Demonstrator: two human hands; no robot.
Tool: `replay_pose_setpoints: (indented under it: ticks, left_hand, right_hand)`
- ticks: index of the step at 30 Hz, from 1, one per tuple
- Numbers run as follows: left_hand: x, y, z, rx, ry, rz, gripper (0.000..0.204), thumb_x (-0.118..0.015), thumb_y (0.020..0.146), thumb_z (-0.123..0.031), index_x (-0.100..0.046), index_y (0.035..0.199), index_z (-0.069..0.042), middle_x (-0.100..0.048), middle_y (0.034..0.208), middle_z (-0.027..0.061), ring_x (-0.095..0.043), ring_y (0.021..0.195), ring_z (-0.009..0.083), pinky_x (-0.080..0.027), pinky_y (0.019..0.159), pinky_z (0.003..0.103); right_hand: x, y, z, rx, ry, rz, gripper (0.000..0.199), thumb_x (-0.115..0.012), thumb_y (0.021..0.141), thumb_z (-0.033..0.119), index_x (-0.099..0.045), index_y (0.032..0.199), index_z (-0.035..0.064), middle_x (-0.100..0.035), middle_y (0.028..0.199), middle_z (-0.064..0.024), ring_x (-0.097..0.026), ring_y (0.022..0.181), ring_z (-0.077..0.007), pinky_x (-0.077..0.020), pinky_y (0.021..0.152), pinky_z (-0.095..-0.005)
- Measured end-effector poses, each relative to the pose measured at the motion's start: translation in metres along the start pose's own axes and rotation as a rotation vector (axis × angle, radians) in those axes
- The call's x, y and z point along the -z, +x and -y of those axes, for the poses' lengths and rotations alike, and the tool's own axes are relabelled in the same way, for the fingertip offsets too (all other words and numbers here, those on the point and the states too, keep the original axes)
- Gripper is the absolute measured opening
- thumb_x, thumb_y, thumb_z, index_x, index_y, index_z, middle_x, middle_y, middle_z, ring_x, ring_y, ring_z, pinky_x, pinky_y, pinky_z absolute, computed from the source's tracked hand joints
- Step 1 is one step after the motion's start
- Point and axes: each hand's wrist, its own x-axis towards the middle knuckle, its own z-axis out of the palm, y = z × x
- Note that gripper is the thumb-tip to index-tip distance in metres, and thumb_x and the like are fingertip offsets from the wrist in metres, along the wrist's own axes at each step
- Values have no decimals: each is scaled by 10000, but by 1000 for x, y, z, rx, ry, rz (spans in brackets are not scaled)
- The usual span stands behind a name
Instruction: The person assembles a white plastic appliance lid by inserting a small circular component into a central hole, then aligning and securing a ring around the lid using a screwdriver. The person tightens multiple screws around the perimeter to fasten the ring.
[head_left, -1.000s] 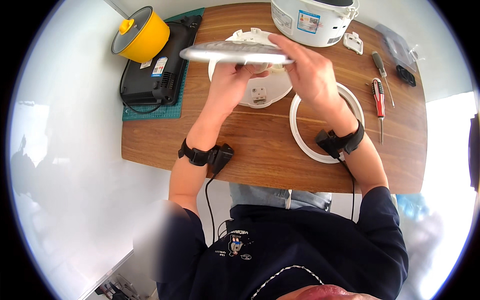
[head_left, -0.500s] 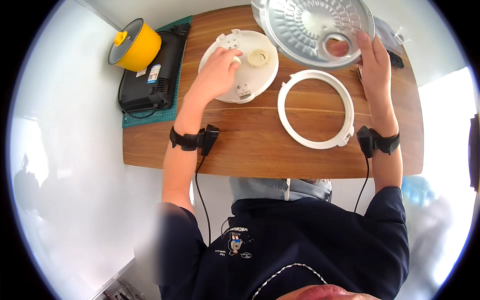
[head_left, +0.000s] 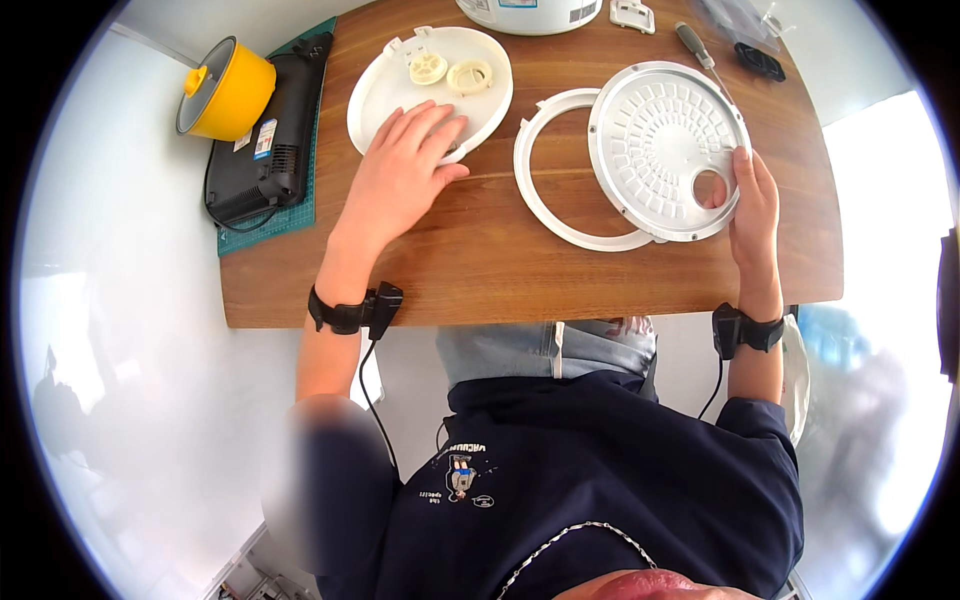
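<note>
At the far left of the frame, a yellow pot [head_left: 238,98] sits on a black appliance [head_left: 262,170], with a green mat [head_left: 265,232] beneath. Next comes the left hand [head_left: 395,185], its fingers slightly apart and thumb out to the right, reaching over the lower edge of the white cover [head_left: 378,100]; whether they press on it cannot be told. Two cream discs, a spoked one [head_left: 428,68] and a ring-like one [head_left: 470,77], lie in the cover, above the fingertips. Right of centre, a white ring [head_left: 524,165] lies on the table [head_left: 480,255], partly behind the round plate [head_left: 650,140]. The right hand [head_left: 755,205], much the nearer one, is clamped on the plate's lower right edge, fingertips showing through its hole. The plate extends up and left from that grip; being round, it has no clear long axis. A screwdriver [head_left: 690,42] lies above it.
</note>
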Motion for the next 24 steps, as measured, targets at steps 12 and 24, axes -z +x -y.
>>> replay_pose_setpoints:
  ticks: [12,24]
  left_hand:
    - [-2,10,-61,-254,-132,6,562,-790,788,-85,-605,1318,-67,-604,1343,101,-572,1281,291,-452,1144,461]
    - [-34,30,-71,-404,-199,104,151,-608,821,25,-661,949,-34,-654,981,67,-651,1019,279,-511,1107,411]
  right_hand:
    - [3,8,-32,13,301,-14,315,-440,1136,272,-602,1050,16,-533,716,-10,-504,674,-83,-434,621,-257]
    - [3,19,-37,33,563,-62,285,-423,1137,230,-524,940,50,-464,728,-6,-444,713,-125,-403,696,-291]
